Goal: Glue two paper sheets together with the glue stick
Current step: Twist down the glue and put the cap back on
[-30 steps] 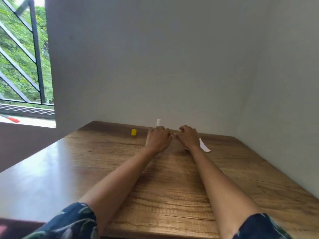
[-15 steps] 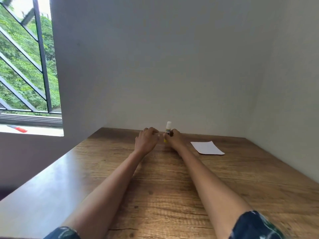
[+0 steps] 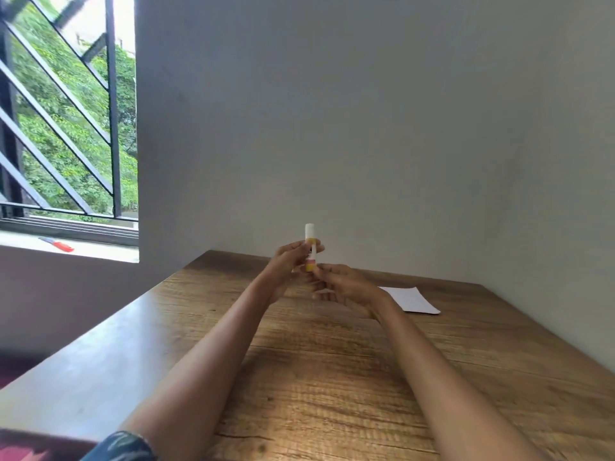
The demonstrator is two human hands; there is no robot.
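Item 1. Window (image 3: 66,128), at ten o'clock: black diagonal bars, green foliage beyond. On its sill (image 3: 83,251), a red-handled tool (image 3: 58,245), too blurred to identify.

Item 2. Bench (image 3: 332,377), brown wood grain, filling the lower half from seven to four o'clock and meeting pale walls at the far side.

Item 3. Left hand (image 3: 286,264), near centre, raised above the bench. Its fingers (image 3: 316,249) curl round the upper body of the glue stick.

Item 4. Glue stick (image 3: 310,247), at centre, held upright in the air between both hands, clear of the bench. White upper section; yellow band beneath it; yellow base at the bottom.

Item 5. Right hand (image 3: 346,284), just at four o'clock of the stick. Its fingers pinch the yellow base from below; the remaining fingers are loosely spread.

Item 6. Paper sheets (image 3: 411,299), white, lying flat on the bench at three o'clock of the right hand, near the far wall. Whether one sheet or two stacked cannot be told.

Item 7. Sleeve (image 3: 123,449), dark patterned, at seven o'clock on the left arm.
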